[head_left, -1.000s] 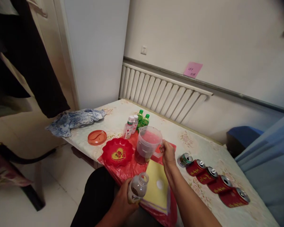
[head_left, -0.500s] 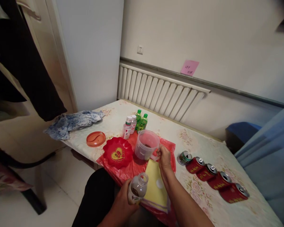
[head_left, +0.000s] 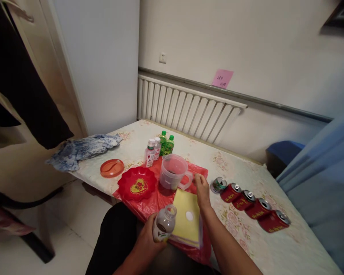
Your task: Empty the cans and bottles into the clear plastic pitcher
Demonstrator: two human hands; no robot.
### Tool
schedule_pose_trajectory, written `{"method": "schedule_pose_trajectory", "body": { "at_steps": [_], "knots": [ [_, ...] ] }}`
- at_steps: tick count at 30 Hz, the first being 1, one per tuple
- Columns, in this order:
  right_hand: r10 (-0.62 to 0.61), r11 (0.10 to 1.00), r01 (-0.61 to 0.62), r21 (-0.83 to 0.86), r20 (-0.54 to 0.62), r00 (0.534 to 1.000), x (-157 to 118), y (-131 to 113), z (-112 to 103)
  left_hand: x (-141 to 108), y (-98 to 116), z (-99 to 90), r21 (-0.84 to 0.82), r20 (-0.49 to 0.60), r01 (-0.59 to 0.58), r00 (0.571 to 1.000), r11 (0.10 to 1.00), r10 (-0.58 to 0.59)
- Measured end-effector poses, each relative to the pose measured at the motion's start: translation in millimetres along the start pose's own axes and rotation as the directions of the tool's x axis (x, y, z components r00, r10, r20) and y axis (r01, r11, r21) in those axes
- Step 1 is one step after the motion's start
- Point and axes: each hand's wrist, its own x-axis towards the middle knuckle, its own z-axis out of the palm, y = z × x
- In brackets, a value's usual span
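My left hand (head_left: 145, 241) is wrapped round a clear, uncapped bottle (head_left: 165, 221) with a printed label, held tilted near the front edge of the table. My right hand (head_left: 202, 188) is just right of the handle of a translucent plastic measuring jug (head_left: 172, 168). Its fingers are loosely curled and hold nothing that I can see. The jug stands upright on a red plastic sheet (head_left: 143, 208), with dark liquid low inside. A yellow booklet (head_left: 186, 217) with a white round spot lies between my hands. A red scalloped plate (head_left: 123, 187) sits left of the jug.
Behind the plate stand white-capped bottles (head_left: 149, 154) and green bottles (head_left: 169, 145). An orange lid (head_left: 111, 168) and a blue-white cloth (head_left: 86, 149) lie to the left. On the right, a green can (head_left: 218, 185) and several red cans (head_left: 250, 200) form a row.
My right hand has let go of the jug's handle and moved slightly right of it. The jug now rests on the red sheet. My left hand still holds the bottle. The view has shifted a little.
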Motion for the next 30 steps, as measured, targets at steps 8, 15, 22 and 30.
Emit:
{"method": "schedule_pose_trajectory", "body": {
  "at_steps": [8, 15, 22, 30],
  "knots": [
    [0.004, 0.951, 0.078, -0.298, 0.266, 0.964, -65.6, 35.4, -44.4, 1.6, -6.2, 7.6, 0.047, 0.024, 0.028, 0.999, 0.998, -0.029],
    [0.055, 0.757, 0.244, -0.606, 0.431, 0.901, -99.7, 53.2, -44.0, 0.0, -0.1, 15.7, 0.088, 0.049, -0.007, 0.999, 0.996, 0.003],
    [-0.074, 0.866, 0.294, -0.404, 0.479, 0.875, -95.1, -6.1, -51.4, -2.3, 6.5, 16.8, 0.128, 0.095, -0.012, 0.995, 0.992, -0.001],
    [-0.165, 0.806, 0.485, -0.339, 0.658, 0.734, -104.2, -95.8, -78.4, -1.8, 12.1, 28.2, 0.145, 0.142, -0.05, 0.989, 0.988, 0.029]
  ]
}}
